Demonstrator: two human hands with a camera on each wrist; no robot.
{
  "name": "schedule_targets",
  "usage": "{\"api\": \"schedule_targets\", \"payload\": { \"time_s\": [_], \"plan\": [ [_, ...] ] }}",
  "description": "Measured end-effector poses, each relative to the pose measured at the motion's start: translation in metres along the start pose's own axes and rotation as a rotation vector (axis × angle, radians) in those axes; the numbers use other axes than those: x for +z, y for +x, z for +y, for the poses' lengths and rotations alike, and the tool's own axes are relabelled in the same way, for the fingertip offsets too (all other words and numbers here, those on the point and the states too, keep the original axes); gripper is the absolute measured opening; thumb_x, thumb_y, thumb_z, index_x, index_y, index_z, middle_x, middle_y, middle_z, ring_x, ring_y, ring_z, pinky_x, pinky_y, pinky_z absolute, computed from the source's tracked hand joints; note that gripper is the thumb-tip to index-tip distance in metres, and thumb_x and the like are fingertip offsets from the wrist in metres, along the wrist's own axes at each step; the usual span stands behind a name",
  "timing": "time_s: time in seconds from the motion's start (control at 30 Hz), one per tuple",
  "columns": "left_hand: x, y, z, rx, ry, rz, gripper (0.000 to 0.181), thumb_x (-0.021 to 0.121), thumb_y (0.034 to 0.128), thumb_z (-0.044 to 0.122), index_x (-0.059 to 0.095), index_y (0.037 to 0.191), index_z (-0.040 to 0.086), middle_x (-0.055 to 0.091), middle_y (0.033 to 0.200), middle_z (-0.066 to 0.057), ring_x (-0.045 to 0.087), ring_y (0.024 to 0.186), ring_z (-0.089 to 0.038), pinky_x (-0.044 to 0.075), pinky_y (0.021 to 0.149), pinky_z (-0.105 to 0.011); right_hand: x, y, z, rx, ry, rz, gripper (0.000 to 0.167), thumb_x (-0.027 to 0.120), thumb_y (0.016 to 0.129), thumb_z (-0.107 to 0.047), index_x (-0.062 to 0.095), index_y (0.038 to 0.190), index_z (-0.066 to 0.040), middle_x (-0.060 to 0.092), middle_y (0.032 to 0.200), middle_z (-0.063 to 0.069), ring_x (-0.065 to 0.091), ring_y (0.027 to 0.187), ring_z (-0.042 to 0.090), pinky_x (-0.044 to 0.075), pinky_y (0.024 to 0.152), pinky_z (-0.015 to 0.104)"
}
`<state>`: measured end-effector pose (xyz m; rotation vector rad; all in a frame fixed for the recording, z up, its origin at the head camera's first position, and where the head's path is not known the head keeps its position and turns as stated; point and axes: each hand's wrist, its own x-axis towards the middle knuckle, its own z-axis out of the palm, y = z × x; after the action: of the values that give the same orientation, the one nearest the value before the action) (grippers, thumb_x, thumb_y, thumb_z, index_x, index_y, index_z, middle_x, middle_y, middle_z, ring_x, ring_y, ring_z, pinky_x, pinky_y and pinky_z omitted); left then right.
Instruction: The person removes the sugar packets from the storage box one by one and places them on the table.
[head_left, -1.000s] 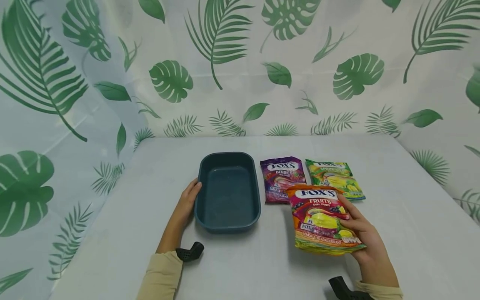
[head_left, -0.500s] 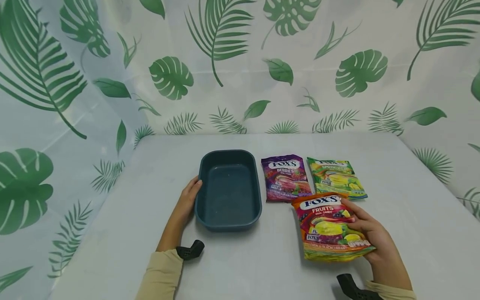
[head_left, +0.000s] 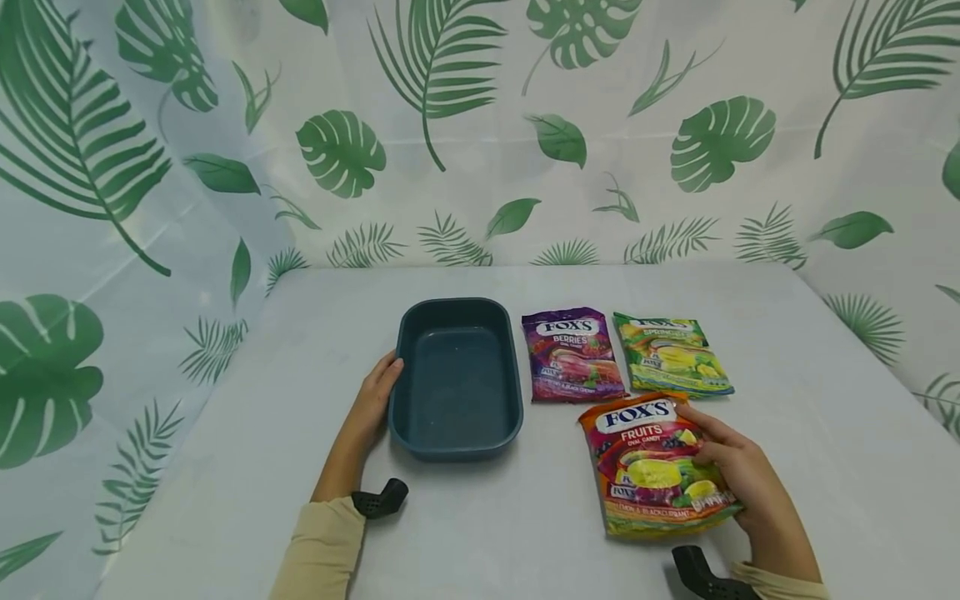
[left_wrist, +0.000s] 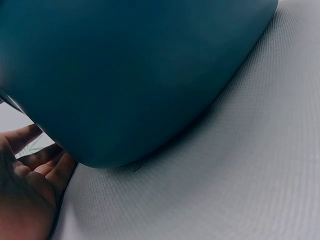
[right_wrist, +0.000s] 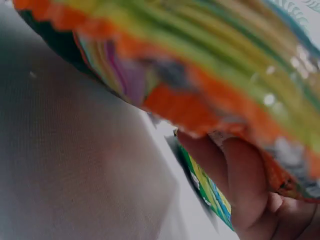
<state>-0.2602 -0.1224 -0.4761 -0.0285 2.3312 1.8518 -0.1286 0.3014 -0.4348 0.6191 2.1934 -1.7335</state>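
Observation:
My right hand [head_left: 750,479] grips the right side of an orange-and-red bag of FOX'S Fruits candy [head_left: 652,471]. The bag is face up, tilted, low over the front right of the table; whether its underside touches the table I cannot tell. In the right wrist view, curled fingers [right_wrist: 245,175] hold the bag's crimped edge. My left hand [head_left: 375,400] rests against the left side of a dark teal rectangular tray [head_left: 456,456], with nothing inside. In the left wrist view, its fingers [left_wrist: 60,170] lie against the outer wall.
A purple FOX'S Berries candy bag [head_left: 573,358] lies flat right of the tray. Beside it is a green-and-yellow FOX'S candy bag [head_left: 675,358]. The white table [head_left: 510,533] meets a leaf-print curtain [head_left: 465,192] at the back.
My right hand has moved the Fruits candy bag slightly right and down towards the table, uncovering more of the purple and green bags. The left hand and tray stay put.

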Motion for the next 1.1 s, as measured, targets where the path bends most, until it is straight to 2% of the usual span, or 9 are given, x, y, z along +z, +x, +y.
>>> {"api": "schedule_targets", "payload": {
  "time_s": [0.13, 0.3, 0.43, 0.53, 0.63, 0.8, 0.93, 1.03, 1.1],
  "plan": [
    [-0.002, 0.000, 0.000, -0.003, -0.003, -0.002, 0.060, 0.036, 0.0937, 0.050, 0.031, 0.142, 0.016, 0.026, 0.150, -0.006, 0.016, 0.140, -0.026, 0.011, 0.112, -0.051, 0.002, 0.000, 0.000, -0.026, -0.108, 0.023, 0.061, 0.036, 0.088, -0.007, 0.020, 0.146, -0.021, 0.010, 0.151, 0.021, 0.033, 0.120, 0.035, 0.046, 0.073, 0.022],
    [-0.003, 0.000, 0.001, -0.003, -0.004, 0.001, 0.060, 0.036, 0.0940, 0.049, 0.029, 0.143, 0.015, 0.024, 0.151, -0.007, 0.016, 0.140, -0.027, 0.011, 0.112, -0.051, 0.004, 0.001, -0.001, -0.044, -0.203, 0.026, 0.062, 0.038, 0.088, -0.006, 0.019, 0.146, -0.017, 0.014, 0.148, 0.027, 0.039, 0.115, 0.036, 0.046, 0.073, 0.026],
    [-0.004, 0.000, 0.002, -0.003, -0.007, 0.006, 0.059, 0.036, 0.0942, 0.049, 0.030, 0.143, 0.015, 0.025, 0.150, -0.006, 0.017, 0.140, -0.026, 0.012, 0.112, -0.051, 0.006, 0.001, -0.003, -0.052, -0.316, 0.017, 0.063, 0.039, 0.088, -0.005, 0.016, 0.146, -0.015, 0.012, 0.146, 0.032, 0.034, 0.119, 0.045, 0.047, 0.082, 0.041],
    [-0.004, -0.001, 0.002, -0.006, -0.013, 0.012, 0.058, 0.036, 0.0941, 0.049, 0.030, 0.142, 0.016, 0.026, 0.150, -0.005, 0.017, 0.140, -0.025, 0.013, 0.112, -0.050, 0.008, 0.000, -0.004, -0.075, -0.377, 0.007, 0.065, 0.039, 0.087, -0.001, 0.015, 0.146, -0.011, 0.012, 0.145, 0.033, 0.024, 0.125, 0.050, 0.038, 0.092, 0.055],
    [-0.004, -0.001, 0.001, -0.013, -0.017, 0.014, 0.059, 0.037, 0.0936, 0.050, 0.030, 0.142, 0.017, 0.026, 0.150, -0.005, 0.017, 0.140, -0.024, 0.012, 0.112, -0.050, 0.010, 0.000, -0.004, -0.086, -0.411, 0.009, 0.066, 0.039, 0.086, 0.002, 0.015, 0.146, -0.010, 0.013, 0.145, 0.033, 0.018, 0.127, 0.053, 0.030, 0.096, 0.062],
    [-0.005, 0.000, -0.001, -0.007, -0.019, 0.014, 0.062, 0.037, 0.0929, 0.051, 0.030, 0.142, 0.015, 0.026, 0.150, -0.007, 0.017, 0.140, -0.026, 0.013, 0.111, -0.051, 0.013, 0.000, -0.004, -0.092, -0.461, 0.021, 0.065, 0.039, 0.087, -0.001, 0.015, 0.146, -0.011, 0.016, 0.145, 0.032, 0.019, 0.127, 0.054, 0.029, 0.096, 0.063],
    [-0.004, 0.000, -0.001, 0.006, -0.029, 0.007, 0.061, 0.038, 0.0931, 0.050, 0.030, 0.142, 0.014, 0.026, 0.150, -0.008, 0.018, 0.140, -0.028, 0.012, 0.111, -0.052, 0.012, 0.000, -0.003, -0.090, -0.508, 0.039, 0.065, 0.042, 0.087, -0.004, 0.016, 0.146, -0.011, 0.021, 0.143, 0.032, 0.030, 0.121, 0.052, 0.038, 0.091, 0.059],
    [-0.001, 0.000, -0.001, 0.000, -0.029, -0.003, 0.062, 0.037, 0.0932, 0.050, 0.030, 0.143, 0.014, 0.026, 0.150, -0.008, 0.017, 0.140, -0.028, 0.011, 0.111, -0.051, 0.010, 0.000, -0.001, -0.084, -0.600, 0.068, 0.064, 0.045, 0.087, -0.008, 0.019, 0.145, -0.008, 0.028, 0.137, 0.034, 0.041, 0.111, 0.050, 0.043, 0.083, 0.055],
    [0.000, 0.000, -0.001, -0.002, -0.031, -0.003, 0.062, 0.037, 0.0933, 0.050, 0.029, 0.143, 0.014, 0.026, 0.150, -0.008, 0.017, 0.140, -0.028, 0.010, 0.111, -0.051, 0.008, 0.000, 0.000, -0.081, -0.664, 0.085, 0.063, 0.046, 0.087, -0.010, 0.020, 0.144, -0.005, 0.031, 0.133, 0.036, 0.043, 0.107, 0.050, 0.043, 0.082, 0.056]
  ]
}}
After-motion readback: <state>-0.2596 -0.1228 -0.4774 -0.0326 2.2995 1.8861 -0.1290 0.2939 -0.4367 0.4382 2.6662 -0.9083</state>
